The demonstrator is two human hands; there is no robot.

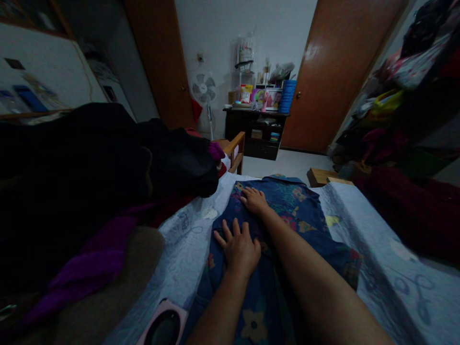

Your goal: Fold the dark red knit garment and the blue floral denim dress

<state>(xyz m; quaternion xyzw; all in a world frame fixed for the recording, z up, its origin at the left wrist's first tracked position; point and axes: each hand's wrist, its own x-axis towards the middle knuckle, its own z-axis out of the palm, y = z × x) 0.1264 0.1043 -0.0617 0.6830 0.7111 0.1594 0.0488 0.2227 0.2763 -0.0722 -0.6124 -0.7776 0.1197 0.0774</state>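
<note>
A dark blue shirt [305, 239] with a flower pattern lies spread out on the pale bedsheet [183, 244], its collar at the far end. My left hand [240, 250] rests flat on the left part of the shirt, fingers spread. Farther up, my right hand [254, 200] lies on the cloth near the shirt's upper left edge, its fingers apart and slightly bent. Neither hand grips anything. One sleeve reaches out to the right over the sheet.
Dark clothes [172, 153] and a purple cloth [93, 254] are heaped at the left. A pink device [165, 326] lies at the bottom edge. Beyond the bed stand a wooden chair [237, 146], a fan [204, 91] and a dark cabinet [251, 143]. Dark red fabric [413, 206] is at the right.
</note>
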